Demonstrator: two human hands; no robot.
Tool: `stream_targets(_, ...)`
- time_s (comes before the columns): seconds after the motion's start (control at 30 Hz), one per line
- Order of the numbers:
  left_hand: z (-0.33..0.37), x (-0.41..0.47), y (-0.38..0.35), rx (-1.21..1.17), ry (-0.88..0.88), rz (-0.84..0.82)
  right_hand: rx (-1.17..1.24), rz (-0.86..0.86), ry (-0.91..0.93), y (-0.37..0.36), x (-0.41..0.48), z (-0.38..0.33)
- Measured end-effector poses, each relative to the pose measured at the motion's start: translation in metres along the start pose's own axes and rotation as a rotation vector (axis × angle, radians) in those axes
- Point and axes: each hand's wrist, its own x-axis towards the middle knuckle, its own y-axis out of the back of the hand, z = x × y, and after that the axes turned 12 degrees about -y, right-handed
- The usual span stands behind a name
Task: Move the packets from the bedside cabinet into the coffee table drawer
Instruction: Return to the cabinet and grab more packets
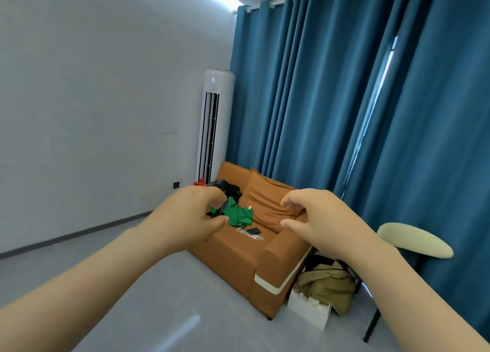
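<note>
Left hand (189, 215), right hand (316, 216) loosely curled

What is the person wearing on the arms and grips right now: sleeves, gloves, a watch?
Nothing visible. The left forearm and right forearm are bare with no sleeve in frame; the left grip and right grip carry no glove, ring, watch or marking.

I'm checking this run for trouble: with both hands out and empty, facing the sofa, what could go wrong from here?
1. The left hand and right hand hold nothing, and no cabinet or drawer is in view, so the person may be facing the wrong way.
2. The khaki bag and white box on the floor beside the sofa could trip them.
</note>
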Motion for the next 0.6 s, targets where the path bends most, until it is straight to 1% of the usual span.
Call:
stream_targets(0.17, -0.064, 0.045, -0.023, -0.014, 0.071, -0.010, 0.000, -0.011, 0.063, -0.034, 0.087, -0.003)
stream_targets(0.3, -0.122, 0.085, -0.041, -0.013, 0.163, 0.028, 0.037, -0.016, 0.128, -0.073, 0.170, -0.009)
stream_targets(0.43, -0.177, 0.124, -0.046, 0.026, 0.250, 0.019, 0.082, -0.040, 0.210, -0.102, 0.256, -0.022)
stream_targets(0.6, -0.266, 0.161, -0.038, 0.130, 0.406, 0.076, 0.139, -0.061, 0.352, -0.144, 0.378, -0.066)
